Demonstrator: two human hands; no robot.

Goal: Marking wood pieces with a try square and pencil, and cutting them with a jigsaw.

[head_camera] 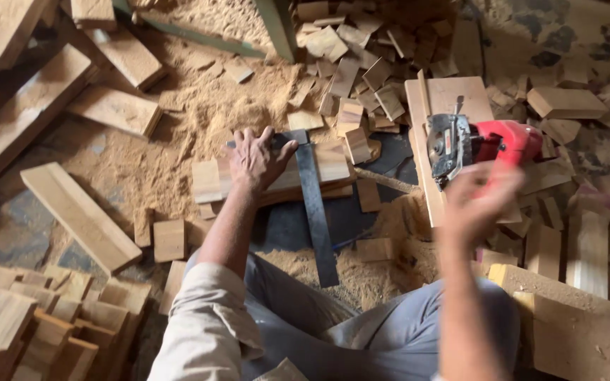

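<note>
left hand (257, 159) pressed flat; right hand (476, 201) raised, blurred

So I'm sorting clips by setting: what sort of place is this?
Most likely a woodworking shop floor: sawdust heaped on the ground, cut wood blocks scattered about, and a red circular saw resting on a board.

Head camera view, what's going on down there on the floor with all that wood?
A person sits on a sawdust-covered floor among scattered wood offcuts. Their left hand presses flat on a metal try square laid across a wooden board. Their right hand, blurred, is raised in front of a red circular saw that rests on another plank; whether it touches the saw cannot be told. Stacks of cut blocks lie at the lower left.
</note>
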